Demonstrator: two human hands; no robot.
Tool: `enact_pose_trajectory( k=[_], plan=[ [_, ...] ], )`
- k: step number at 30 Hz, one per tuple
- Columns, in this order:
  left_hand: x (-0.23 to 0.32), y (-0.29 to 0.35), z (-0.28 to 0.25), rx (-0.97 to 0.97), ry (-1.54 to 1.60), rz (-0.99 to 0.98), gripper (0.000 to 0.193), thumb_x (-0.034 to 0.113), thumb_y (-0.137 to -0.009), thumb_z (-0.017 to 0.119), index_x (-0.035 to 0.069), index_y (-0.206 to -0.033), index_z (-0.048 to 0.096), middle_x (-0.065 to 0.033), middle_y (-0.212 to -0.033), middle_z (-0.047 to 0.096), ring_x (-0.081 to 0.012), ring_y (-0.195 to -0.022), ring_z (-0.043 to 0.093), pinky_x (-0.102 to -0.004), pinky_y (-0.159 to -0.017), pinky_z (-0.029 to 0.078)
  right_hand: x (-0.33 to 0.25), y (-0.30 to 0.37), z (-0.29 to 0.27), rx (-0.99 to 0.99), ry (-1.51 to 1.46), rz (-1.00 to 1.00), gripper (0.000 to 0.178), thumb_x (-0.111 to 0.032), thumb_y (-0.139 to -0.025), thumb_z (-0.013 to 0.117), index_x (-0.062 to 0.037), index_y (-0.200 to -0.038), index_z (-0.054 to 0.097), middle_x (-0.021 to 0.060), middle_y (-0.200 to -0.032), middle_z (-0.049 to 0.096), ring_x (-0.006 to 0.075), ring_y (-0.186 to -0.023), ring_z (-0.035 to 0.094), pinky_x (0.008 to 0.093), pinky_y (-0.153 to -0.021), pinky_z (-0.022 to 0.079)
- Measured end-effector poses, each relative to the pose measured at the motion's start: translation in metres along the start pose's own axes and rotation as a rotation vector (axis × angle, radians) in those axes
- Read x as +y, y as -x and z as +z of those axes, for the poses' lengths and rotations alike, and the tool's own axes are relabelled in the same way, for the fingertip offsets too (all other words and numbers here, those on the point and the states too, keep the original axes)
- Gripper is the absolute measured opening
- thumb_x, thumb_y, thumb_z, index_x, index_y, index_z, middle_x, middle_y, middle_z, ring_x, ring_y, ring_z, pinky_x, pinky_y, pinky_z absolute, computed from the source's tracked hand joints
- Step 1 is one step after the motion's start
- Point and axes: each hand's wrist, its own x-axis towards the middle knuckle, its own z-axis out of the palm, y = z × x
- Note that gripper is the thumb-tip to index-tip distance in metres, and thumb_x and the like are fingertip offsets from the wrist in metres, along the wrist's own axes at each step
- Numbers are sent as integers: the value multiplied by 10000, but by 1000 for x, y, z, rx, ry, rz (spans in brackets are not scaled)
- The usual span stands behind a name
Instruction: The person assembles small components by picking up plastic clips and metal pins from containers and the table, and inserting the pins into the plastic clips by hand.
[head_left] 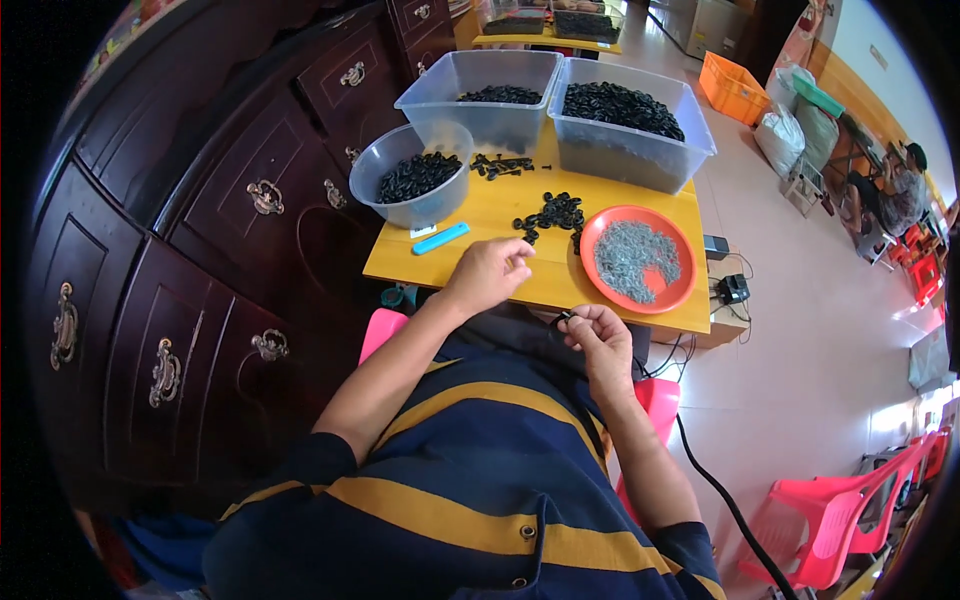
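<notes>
My right hand (603, 345) is closed in a pinch on a small black ring-like part (563, 317), just off the table's front edge. Over the front of the yellow table, my left hand (485, 275) has its fingers curled in; whatever may be between them is hidden. Loose black round parts (560, 210) lie in a pile beyond my hands. To the right of that pile is an orange-red plate (591, 268) of small silvery metal pieces. A blue stick-shaped tool (441, 238) rests left of my left hand.
A round clear tub (362, 180) and two clear bins (425, 113) hold black parts at the back. More dark pieces (502, 166) lie between them. Dark drawers (230, 220) stand close on the left. A pink chair (810, 520) and black cable (735, 510) are at right; a person (893, 195) sits farther off.
</notes>
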Motion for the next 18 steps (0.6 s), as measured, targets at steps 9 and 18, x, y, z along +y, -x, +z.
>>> enact_pose_trajectory(
  k=[9,18],
  plan=[
    [-25,-24,9,177,-469,175,254,123,-809,712,34,-1046,689,-144,-887,651,-330,-843,653,-402,-726,517,1,-3,-7,23,-93,77,131,-68,-931,632,-35,-1054,604,66,-900,703,72,-690,582,194,-644,461],
    [-16,-15,5,145,-411,100,203,140,-823,702,40,-1000,696,-130,-860,653,-316,-820,654,-405,-717,511,0,-3,-7,33,-105,89,123,-87,-919,646,-61,-1033,607,47,-898,701,62,-675,580,180,-619,455]
  ],
)
